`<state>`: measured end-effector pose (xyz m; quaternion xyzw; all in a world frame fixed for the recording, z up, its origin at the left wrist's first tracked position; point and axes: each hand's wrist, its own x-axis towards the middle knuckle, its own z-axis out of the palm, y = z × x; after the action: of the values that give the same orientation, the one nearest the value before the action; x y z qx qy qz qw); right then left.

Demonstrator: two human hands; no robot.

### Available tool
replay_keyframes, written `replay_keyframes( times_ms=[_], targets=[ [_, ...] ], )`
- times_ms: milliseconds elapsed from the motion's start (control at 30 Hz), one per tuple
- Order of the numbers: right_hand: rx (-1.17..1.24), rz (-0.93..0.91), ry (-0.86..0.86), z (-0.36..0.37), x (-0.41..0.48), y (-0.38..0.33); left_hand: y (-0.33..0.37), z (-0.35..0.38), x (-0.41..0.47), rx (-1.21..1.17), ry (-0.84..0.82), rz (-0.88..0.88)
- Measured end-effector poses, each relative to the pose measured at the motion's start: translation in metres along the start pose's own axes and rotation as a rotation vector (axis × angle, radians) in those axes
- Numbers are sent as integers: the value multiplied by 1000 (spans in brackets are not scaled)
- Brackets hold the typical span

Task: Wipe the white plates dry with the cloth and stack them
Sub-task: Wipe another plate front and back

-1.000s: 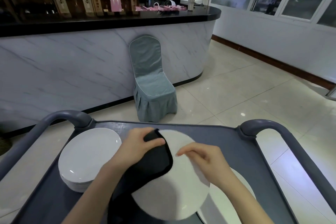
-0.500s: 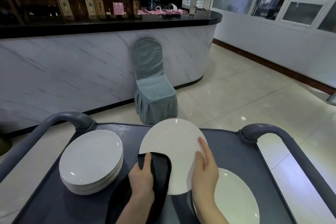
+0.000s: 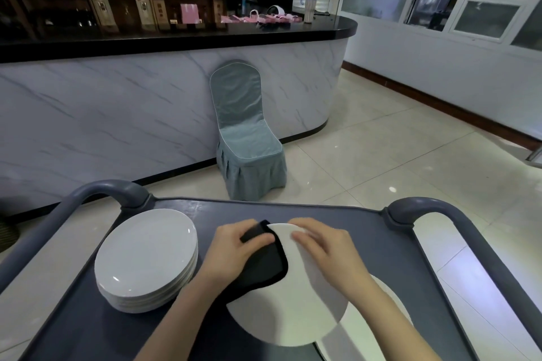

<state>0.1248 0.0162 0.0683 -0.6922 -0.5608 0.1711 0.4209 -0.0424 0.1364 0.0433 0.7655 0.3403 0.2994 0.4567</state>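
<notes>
Left grip [image 3: 234, 252] is closed on the dark cloth [image 3: 264, 268], which is pressed against the near face of a white plate [image 3: 293, 311]. Right grip [image 3: 325, 255] is curled over that plate's upper rim, so the plate is held tilted above the grey cart [image 3: 293, 209], apparently clear of its deck. A stack of white plates [image 3: 146, 258] is set on the cart to the left, apart from the held one, and a further plate [image 3: 384, 325] is seen lying flat beneath the right forearm. The held plate is judged rigid, glazed, breakable and of moderate weight. If wet, it is expected to be slippery, so it is best taken at the rim, thumb on one face and fingers on the other, with cloth kept between skin and glaze where possible. The cloth is judged soft, limp and light, easily bunched. Fingertips of both hands are blurred and the fingers behind the plate are hidden, so the exact hold cannot be confirmed. The number in the stack cannot be read with certainty. The lower plate is cut off by the frame edge and partly covered by the arm. Wetness cannot be made out on any plate.
</notes>
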Motion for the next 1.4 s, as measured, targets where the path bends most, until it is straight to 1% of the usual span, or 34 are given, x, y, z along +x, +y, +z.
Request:
replay_keyframes(
  times_ms=[67,133,167,200,267,333,433,467,500,533,567,600,667,733,767,800,867,933,1000,1067,1133,1167,1200,1233,1267,1300,1333,1400],
  targets=[
    [198,97,145,-4,-2,2,-8,3,-7,-135,166,-85],
    [354,164,275,-5,-5,2,-14,10,-17,-311,317,-219],
    [385,181,300,-5,-7,2,-16,15,-21,-358,346,-274],
    [381,182,296,-5,-8,2,-19,17,-23,-350,353,-309],
    [327,164,240,-6,-9,4,-22,14,-20,-234,322,-324],
    [282,156,180,-8,-7,5,-18,5,-11,-119,244,-255],
    [150,77,-25,-1,-6,0,-2,1,1,46,-36,-94],
    [118,50,-69,2,-6,-1,1,1,2,87,-103,-66],
    [119,45,-70,2,-6,-3,4,0,3,101,-121,-60],
    [152,63,-29,-1,-7,-4,4,-2,3,77,-87,-74],
    [205,93,51,-4,-7,-4,3,-3,1,18,-3,-101],
    [275,124,167,-6,-7,-5,0,-2,-2,-71,121,-151],
    [469,189,470,4,-9,-7,-7,13,-11,-327,386,-320],
    [628,322,754,26,-9,-19,-5,41,-20,-575,567,-497],
    [651,391,822,36,-10,-24,-3,52,-22,-632,618,-561],
    [658,431,828,44,-11,-26,-3,57,-21,-662,647,-600],
    [679,461,711,46,-13,-19,-9,52,-15,-661,667,-609],
    [640,464,551,30,-13,-8,-13,33,-11,-568,683,-524],
    [514,407,414,8,-9,2,-16,16,-11,-389,638,-398],
    [295,301,239,-11,2,4,-12,7,-10,-209,496,-261],
    [55,183,29,-19,11,0,-6,3,-7,-108,330,-127],
    [-26,137,-55,-18,14,-3,-4,2,-4,-53,248,-57],
    [-50,103,-101,-16,14,-5,-2,3,-2,8,171,-1],
    [-31,74,-108,-13,14,-6,0,3,-1,49,113,28],
    [11,53,-80,-11,12,-5,1,3,0,55,87,28],
    [71,53,-27,-10,9,-5,0,4,-1,23,96,2],
    [148,80,48,-10,7,-6,-1,5,-3,-45,139,-45],
    [311,179,246,-11,4,-4,-7,8,-11,-225,280,-185]
  ],
)
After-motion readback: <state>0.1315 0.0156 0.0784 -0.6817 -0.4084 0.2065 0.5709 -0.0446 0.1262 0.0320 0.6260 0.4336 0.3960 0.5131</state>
